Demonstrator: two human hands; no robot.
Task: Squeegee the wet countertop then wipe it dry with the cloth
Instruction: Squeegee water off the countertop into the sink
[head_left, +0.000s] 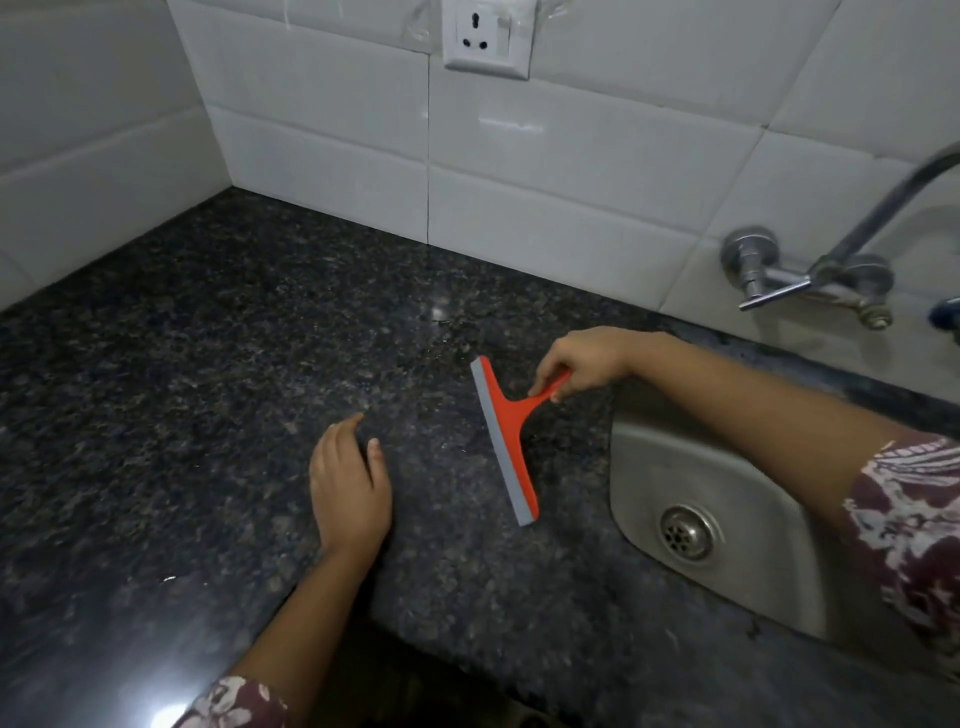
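Observation:
A red squeegee (506, 441) with a grey rubber blade rests its blade on the dark speckled granite countertop (208, 389), just left of the sink. My right hand (582, 364) grips the red handle at its far end. My left hand (350, 483) lies palm down on the counter to the left of the blade, fingers slightly apart, holding nothing. The stone looks glossy, with a few small droplets near the middle. No cloth is in view.
A steel sink (727, 519) with a round drain is set into the counter at the right. A wall tap (810, 280) sticks out above it. White tiled walls meet in a corner at the back left, with a socket (488, 41) up high.

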